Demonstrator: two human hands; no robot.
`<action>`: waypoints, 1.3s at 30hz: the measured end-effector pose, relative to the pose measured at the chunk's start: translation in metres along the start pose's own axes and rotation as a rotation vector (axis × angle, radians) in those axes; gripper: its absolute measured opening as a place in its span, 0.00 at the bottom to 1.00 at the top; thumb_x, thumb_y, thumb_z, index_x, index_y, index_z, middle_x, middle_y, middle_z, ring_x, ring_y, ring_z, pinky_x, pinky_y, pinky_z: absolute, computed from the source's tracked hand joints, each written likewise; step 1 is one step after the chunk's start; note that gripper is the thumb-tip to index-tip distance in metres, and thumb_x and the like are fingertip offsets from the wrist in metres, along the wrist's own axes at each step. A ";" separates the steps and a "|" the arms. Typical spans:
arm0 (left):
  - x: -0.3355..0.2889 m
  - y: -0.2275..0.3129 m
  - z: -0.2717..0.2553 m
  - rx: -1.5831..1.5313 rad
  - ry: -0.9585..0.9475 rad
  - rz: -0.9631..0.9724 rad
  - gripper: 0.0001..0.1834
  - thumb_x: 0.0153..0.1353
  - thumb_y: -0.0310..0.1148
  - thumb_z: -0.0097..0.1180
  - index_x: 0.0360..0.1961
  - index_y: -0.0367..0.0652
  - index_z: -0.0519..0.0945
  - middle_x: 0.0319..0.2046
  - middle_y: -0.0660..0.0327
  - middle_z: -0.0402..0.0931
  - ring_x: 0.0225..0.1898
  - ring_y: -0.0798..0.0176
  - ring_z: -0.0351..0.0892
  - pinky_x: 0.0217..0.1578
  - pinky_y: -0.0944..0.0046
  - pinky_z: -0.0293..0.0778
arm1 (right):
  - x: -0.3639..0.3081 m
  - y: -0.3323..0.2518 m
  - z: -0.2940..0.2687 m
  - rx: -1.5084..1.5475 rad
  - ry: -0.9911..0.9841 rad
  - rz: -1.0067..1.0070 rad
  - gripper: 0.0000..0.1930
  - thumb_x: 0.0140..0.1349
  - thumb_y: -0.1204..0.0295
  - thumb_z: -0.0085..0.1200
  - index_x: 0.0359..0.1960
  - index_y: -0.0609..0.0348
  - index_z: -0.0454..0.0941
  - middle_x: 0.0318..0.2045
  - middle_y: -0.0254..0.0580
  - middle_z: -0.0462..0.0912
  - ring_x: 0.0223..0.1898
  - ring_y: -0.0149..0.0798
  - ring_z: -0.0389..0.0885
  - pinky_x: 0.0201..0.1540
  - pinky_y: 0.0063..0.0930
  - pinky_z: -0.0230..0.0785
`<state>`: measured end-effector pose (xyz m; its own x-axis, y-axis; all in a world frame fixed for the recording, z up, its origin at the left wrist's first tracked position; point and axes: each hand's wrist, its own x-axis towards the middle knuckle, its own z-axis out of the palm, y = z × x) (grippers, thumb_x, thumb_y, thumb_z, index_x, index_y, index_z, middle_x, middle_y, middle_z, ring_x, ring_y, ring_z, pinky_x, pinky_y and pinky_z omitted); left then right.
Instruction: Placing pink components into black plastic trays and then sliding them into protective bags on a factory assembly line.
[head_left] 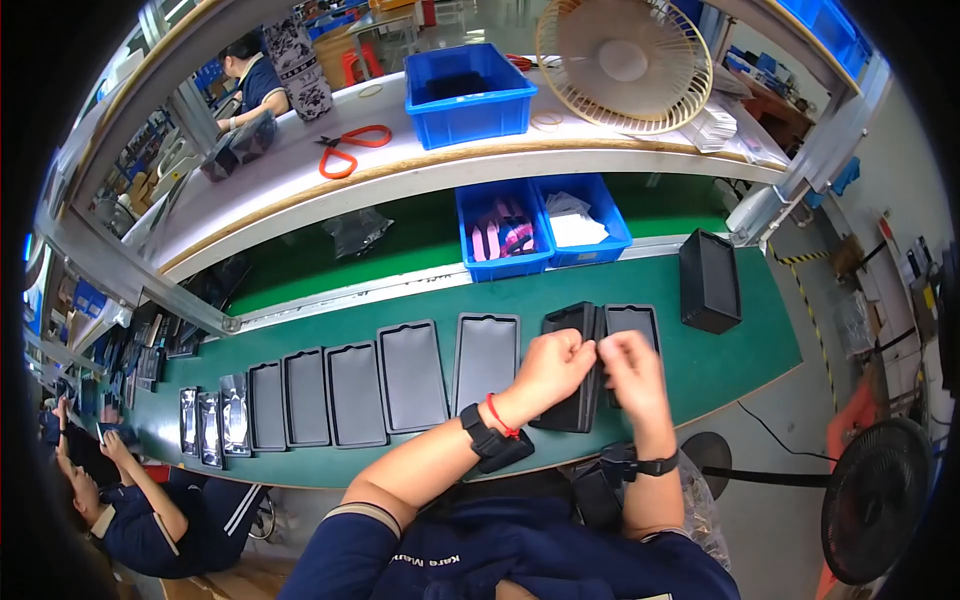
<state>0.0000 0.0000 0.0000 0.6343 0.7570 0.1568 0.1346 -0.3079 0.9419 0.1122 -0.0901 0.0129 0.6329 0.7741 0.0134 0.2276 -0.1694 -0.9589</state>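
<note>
A stack of nested black plastic trays point(571, 408) stands on the green table in front of me, with several rims along its right side. My left hand point(552, 368) is closed at the upper right of this stack, thumb and fingers pressed together at the tray edges. Close beside it, my right hand point(634, 376) is raised with curled fingers, slightly blurred; what they pinch, if anything, is hidden. Behind the right hand lies a single black tray point(632, 313). Another shallow tray point(486, 350) lies just left of the stack.
More trays point(412, 375) run leftward in a row, ending in shiny film-covered pieces point(235, 415). A tall black stack point(710, 280) stands at the right. Blue bins point(505, 265) sit below a shelf holding orange-handled scissors point(340, 160) and a fan point(622, 62). A co-worker point(140, 510) sits left.
</note>
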 end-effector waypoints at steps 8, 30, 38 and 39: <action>-0.002 0.003 -0.012 -0.012 0.157 -0.005 0.20 0.58 0.33 0.53 0.12 0.38 0.63 0.08 0.61 0.59 0.13 0.72 0.55 0.14 0.62 0.55 | 0.024 0.036 0.001 0.184 -0.090 0.096 0.12 0.64 0.68 0.48 0.23 0.56 0.68 0.20 0.24 0.63 0.25 0.22 0.58 0.28 0.20 0.55; -0.024 -0.013 -0.051 0.830 -0.691 0.146 0.42 0.48 0.59 0.58 0.65 0.68 0.58 0.69 0.50 0.35 0.69 0.36 0.32 0.57 0.23 0.36 | 0.027 0.043 -0.053 -0.873 0.128 -0.142 0.20 0.55 0.55 0.55 0.44 0.55 0.79 0.48 0.52 0.74 0.50 0.53 0.70 0.52 0.43 0.63; -0.033 -0.027 -0.078 0.823 -0.650 0.154 0.39 0.47 0.57 0.61 0.61 0.62 0.64 0.68 0.49 0.42 0.68 0.35 0.34 0.57 0.23 0.38 | 0.014 0.039 -0.033 -0.934 0.030 -0.176 0.24 0.56 0.53 0.53 0.49 0.55 0.77 0.49 0.55 0.72 0.51 0.55 0.67 0.51 0.45 0.64; -0.036 -0.027 -0.086 0.831 -0.619 0.122 0.38 0.47 0.56 0.61 0.60 0.61 0.65 0.67 0.50 0.44 0.68 0.35 0.35 0.57 0.23 0.39 | 0.012 0.037 -0.020 -0.917 -0.005 -0.210 0.25 0.56 0.53 0.53 0.49 0.56 0.76 0.49 0.56 0.72 0.51 0.55 0.67 0.51 0.44 0.64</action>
<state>-0.0921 0.0304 -0.0051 0.9266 0.3388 -0.1631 0.3760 -0.8396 0.3921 0.1428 -0.0993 -0.0165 0.5098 0.8458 0.1573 0.8322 -0.4385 -0.3393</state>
